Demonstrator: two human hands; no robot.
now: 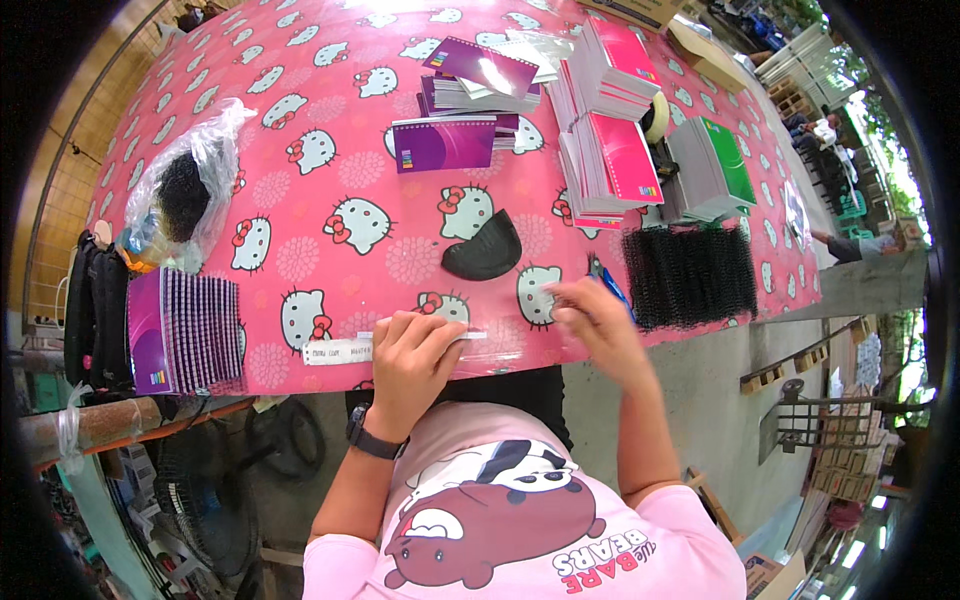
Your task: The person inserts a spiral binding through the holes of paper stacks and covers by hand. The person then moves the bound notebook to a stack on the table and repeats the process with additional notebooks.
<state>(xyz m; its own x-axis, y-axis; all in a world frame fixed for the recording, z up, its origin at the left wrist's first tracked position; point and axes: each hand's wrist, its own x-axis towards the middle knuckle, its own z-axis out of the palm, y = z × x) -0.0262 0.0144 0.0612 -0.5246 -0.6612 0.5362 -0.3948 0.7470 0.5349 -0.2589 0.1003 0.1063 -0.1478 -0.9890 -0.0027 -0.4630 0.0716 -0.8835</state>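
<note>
Your left hand [410, 350] presses down on a thin white strip [400, 345] that lies along the near edge of the tabletop [340, 170], fingers curled over it and gripping it flat. Your right hand [590, 315] is just right of the strip's end, blurred; the fingers look pinched together, but I cannot tell what, if anything, they hold. A blue-handled tool [608, 283] lies touching or just behind that hand.

Taking the strip as the landmark: a black curved piece [483, 248] sits beyond it, toward the middle of the tabletop. A bundle of black spiral coils [690, 275] lies to its right, past your right hand. A row of purple notebooks standing on edge [185, 330] is to its left, at the tabletop's corner. Stacks of purple notebooks [465, 100], pink notebooks [610, 120] and green notebooks [712, 165] stand well beyond it. A clear bag with black coils inside [185, 190] lies beyond and to the left.

Judgement: the step in hand appears to be preparing or feeding the strip, with the left hand steadying it while the right works at its end. The next move calls for a firm hold by the left hand and a clean, aligned pull or fit at the right end; any slip would skew the strip.
</note>
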